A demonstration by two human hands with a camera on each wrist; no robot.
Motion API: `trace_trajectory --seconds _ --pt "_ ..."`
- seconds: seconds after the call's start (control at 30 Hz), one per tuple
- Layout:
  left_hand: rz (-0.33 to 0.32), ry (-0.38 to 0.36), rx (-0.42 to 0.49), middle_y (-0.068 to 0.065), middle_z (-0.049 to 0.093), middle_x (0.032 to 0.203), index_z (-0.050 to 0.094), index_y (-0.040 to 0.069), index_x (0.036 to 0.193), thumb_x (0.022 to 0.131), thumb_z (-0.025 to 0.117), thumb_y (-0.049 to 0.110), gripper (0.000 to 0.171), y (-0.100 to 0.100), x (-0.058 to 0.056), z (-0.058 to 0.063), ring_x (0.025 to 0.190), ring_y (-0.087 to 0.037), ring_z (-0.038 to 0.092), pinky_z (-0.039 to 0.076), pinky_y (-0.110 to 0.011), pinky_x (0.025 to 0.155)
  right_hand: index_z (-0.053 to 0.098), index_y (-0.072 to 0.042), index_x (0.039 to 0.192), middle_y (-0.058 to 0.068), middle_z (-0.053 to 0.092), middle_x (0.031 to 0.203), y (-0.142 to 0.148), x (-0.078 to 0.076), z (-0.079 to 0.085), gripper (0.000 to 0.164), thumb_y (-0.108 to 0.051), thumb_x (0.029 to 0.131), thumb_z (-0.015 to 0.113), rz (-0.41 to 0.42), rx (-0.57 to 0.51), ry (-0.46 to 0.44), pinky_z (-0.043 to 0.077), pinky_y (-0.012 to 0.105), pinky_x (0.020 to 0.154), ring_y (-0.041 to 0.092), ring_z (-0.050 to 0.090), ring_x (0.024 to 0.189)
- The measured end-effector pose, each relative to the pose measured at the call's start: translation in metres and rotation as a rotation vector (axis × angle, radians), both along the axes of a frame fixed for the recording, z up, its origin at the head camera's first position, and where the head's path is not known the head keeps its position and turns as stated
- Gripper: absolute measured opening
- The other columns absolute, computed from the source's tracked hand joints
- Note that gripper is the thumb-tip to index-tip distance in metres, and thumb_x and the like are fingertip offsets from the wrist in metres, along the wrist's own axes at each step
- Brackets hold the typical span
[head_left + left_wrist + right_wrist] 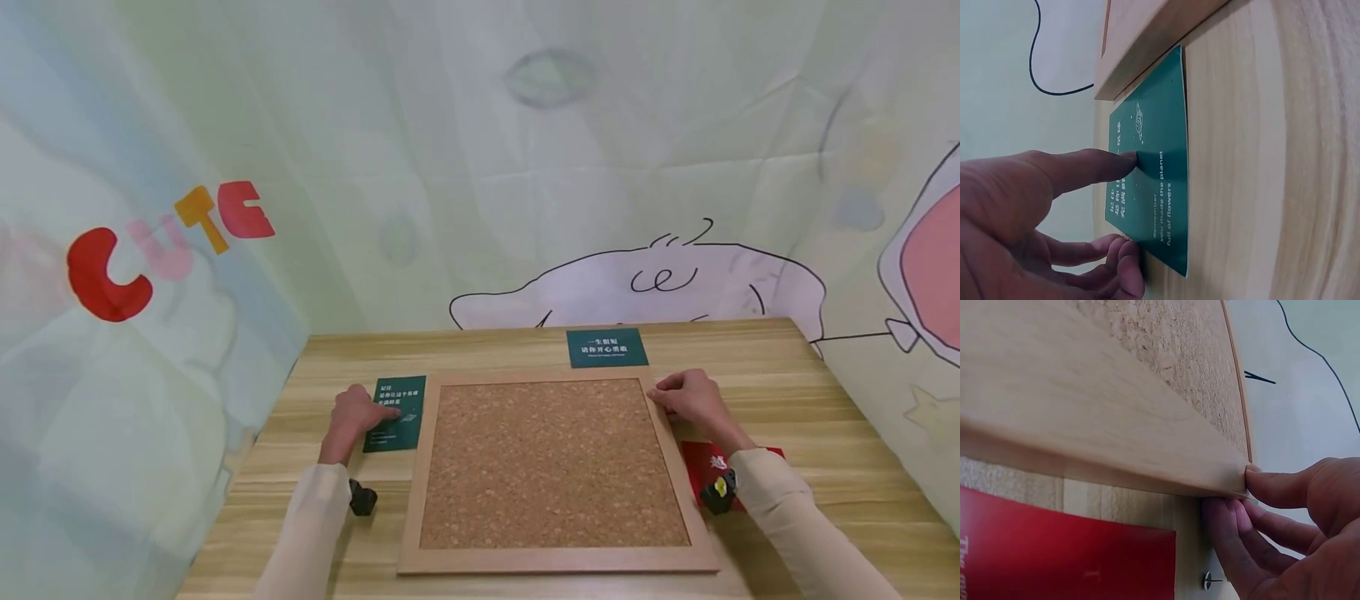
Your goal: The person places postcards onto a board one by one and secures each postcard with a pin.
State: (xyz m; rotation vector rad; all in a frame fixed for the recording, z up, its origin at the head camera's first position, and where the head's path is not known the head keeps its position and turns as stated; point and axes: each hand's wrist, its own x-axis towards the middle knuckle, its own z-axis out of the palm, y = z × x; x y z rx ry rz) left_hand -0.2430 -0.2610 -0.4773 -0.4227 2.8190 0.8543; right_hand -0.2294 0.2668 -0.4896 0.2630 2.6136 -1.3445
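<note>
A cork board (555, 467) in a pale wood frame lies flat on the table. Beside its left edge is a green card (1160, 181) printed with white text and a small planet drawing. My left hand (358, 414) holds this card, the thumb (1100, 165) lying across its face and the other fingers (1125, 265) curled at its outer edge. At the upper right part of the board, my right hand (692, 397) pinches the frame (1147, 450). The right thumb (1279, 487) is against the frame's end, with fingers along its outer side.
Another green card (607, 348) lies behind the board. A red card (1085, 550) rests right of the board, partly under the right wrist in the head view. Near the right fingertips sits a metal thumbtack (1208, 580). Printed cloth (420, 167) surrounds the wooden table (810, 400).
</note>
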Motion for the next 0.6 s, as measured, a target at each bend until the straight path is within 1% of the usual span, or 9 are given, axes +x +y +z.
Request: trace_trajectory --seconds 0.2,0.37,0.43,0.53,0.6 --pt "-0.012 -0.012 0.013 -0.023 0.063 0.096 0.058 -0.010 0.102 0.085 0.083 0.024 0.046 -0.0006 -0.0010 0.0012 0.083 -0.031 0.058 0.051 -0.039 0.070 0.062 0.014 0.125 0.029 0.067 0.108 -0.0015 0.0009 0.0009 0.038 -0.015 0.102 0.068 -0.001 0.000 0.001 0.061 0.038 0.079 0.028 0.071 0.084" --pt "-0.016 -0.034 0.032 -0.024 0.063 0.099 0.057 -0.010 0.104 0.085 0.082 0.024 0.046 -0.0021 -0.0024 0.0024 0.086 -0.032 0.059 0.054 -0.042 0.076 0.061 0.014 0.125 0.029 0.066 0.109 -0.0020 0.0012 0.0009 0.037 -0.014 0.102 0.067 -0.002 -0.005 0.001 0.061 0.038 0.080 0.028 0.069 0.085" --pt "-0.018 -0.041 0.043 -0.024 0.063 0.098 0.056 -0.010 0.103 0.085 0.082 0.023 0.046 -0.0028 -0.0021 0.0030 0.087 -0.032 0.059 0.054 -0.042 0.076 0.062 0.014 0.125 0.028 0.066 0.109 -0.0026 0.0014 0.0001 0.036 -0.014 0.102 0.068 -0.005 -0.005 0.001 0.061 0.038 0.080 0.028 0.069 0.084" --pt "-0.018 -0.027 0.066 -0.022 0.060 0.098 0.054 -0.009 0.102 0.085 0.082 0.022 0.044 -0.0046 -0.0009 0.0018 0.087 -0.032 0.058 0.053 -0.041 0.074 0.062 0.014 0.124 0.028 0.067 0.107 -0.0021 0.0015 0.0000 0.036 -0.014 0.102 0.068 -0.004 -0.004 0.007 0.061 0.037 0.079 0.027 0.069 0.083" --pt "-0.015 0.001 0.083 -0.023 0.059 0.099 0.052 -0.008 0.103 0.085 0.082 0.021 0.045 -0.0051 0.0013 0.0014 0.089 -0.033 0.057 0.053 -0.041 0.074 0.063 0.014 0.123 0.027 0.067 0.106 -0.0022 0.0013 -0.0002 0.035 -0.013 0.102 0.068 -0.005 -0.001 0.007 0.061 0.037 0.078 0.026 0.068 0.082"
